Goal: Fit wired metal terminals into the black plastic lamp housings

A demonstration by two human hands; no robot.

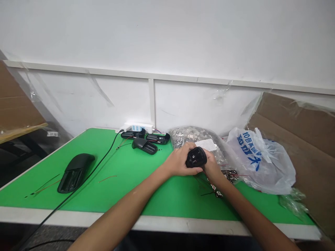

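A black plastic housing [196,157] is held up over the green table, its hollow end turned toward me. My left hand [180,161] wraps round its left side, with the thumb along the lower edge. Against its right side lies my right hand [212,168], closed on it, though most of those fingers are hidden behind. Small metal parts with thin wires [218,191] lie below the right hand. Behind both hands rests a clear plastic bag [183,136] full of small metallic parts.
More black housings with wires [144,145] lie at the back, by a white power strip [141,128]. Another black housing [74,174] is at left, with a black cable [104,157] running across. A white plastic bag [272,167] and cardboard [295,136] stand at right.
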